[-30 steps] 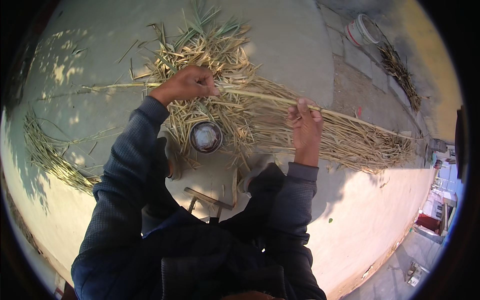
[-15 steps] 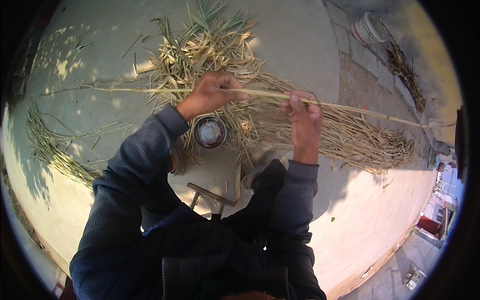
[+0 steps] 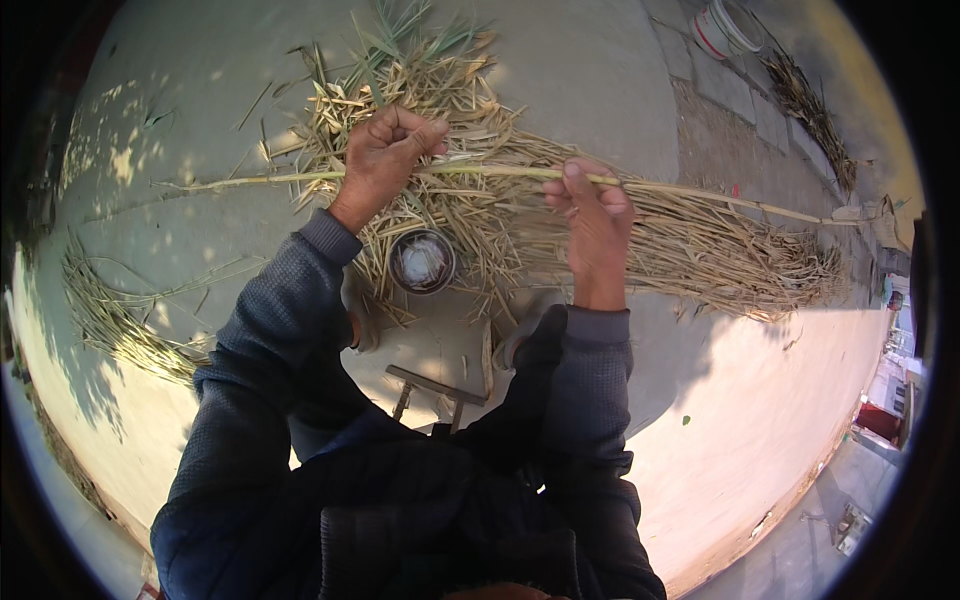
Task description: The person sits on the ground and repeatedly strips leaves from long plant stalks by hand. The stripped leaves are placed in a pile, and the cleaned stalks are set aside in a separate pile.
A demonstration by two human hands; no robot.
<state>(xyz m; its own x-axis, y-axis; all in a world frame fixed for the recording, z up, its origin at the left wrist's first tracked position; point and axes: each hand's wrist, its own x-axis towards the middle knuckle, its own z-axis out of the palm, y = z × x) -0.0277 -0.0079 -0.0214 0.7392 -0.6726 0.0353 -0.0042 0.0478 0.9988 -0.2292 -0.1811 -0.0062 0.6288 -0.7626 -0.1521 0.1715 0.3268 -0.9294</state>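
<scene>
A long, thin, pale reed-like stalk (image 3: 500,171) stretches sideways in front of me. My right hand (image 3: 600,235) pinches it between thumb and fingers, right of its middle. My left hand (image 3: 380,165) is closed, its fingertips pressed together just above the stalk, which passes behind the palm. Whatever those fingertips hold is too small to make out. Beneath both hands lies a heap of dry leaves and husks (image 3: 420,95). To the right, a thick bundle of dry stalks (image 3: 720,260) spreads over the ground.
A round dark-rimmed container (image 3: 422,262) with something whitish inside stands between my feet. Closer in is a small wooden frame (image 3: 435,385). Another stalk bundle (image 3: 125,320) lies at left. A white bucket (image 3: 725,30) and dark dry stalks (image 3: 805,110) are at far right.
My left hand has moved up and left, its fingertips now above the stalk instead of on it. My right hand has shifted slightly up and left, still pinching the stalk.
</scene>
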